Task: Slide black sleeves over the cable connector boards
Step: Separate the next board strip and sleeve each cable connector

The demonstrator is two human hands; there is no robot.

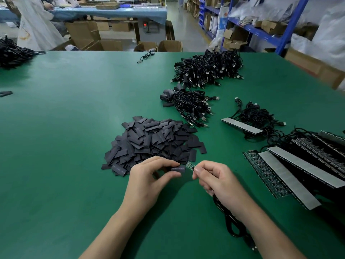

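From the head camera, your left hand [149, 176] sits just below the centre of the frame, thumb and fingertips pinching a single black sleeve [178, 169] at its left end. Your right hand [218, 182] is directly to its right, fingers curled round a black cable [229, 221] and pinching it just behind the small green connector board [190, 165]. The board's tip meets the open right end of the sleeve, and most of the board is still bare between your two hands. The cable loops down under your right wrist toward the lower right of the frame. Just above your hands, at the centre, lies the heap of loose sleeves [153, 144] on the green table [74, 128]. Above it and to the right are two bundles of cables, a smaller one [188, 103] and a larger one [207, 70] near the table's far edge. At the right edge lie long rows of joined boards [298, 165] with grey strips along them, their cables tangled behind. Blue shelving [291, 21] fills the upper right, and cardboard boxes [112, 45] stand at the top centre.
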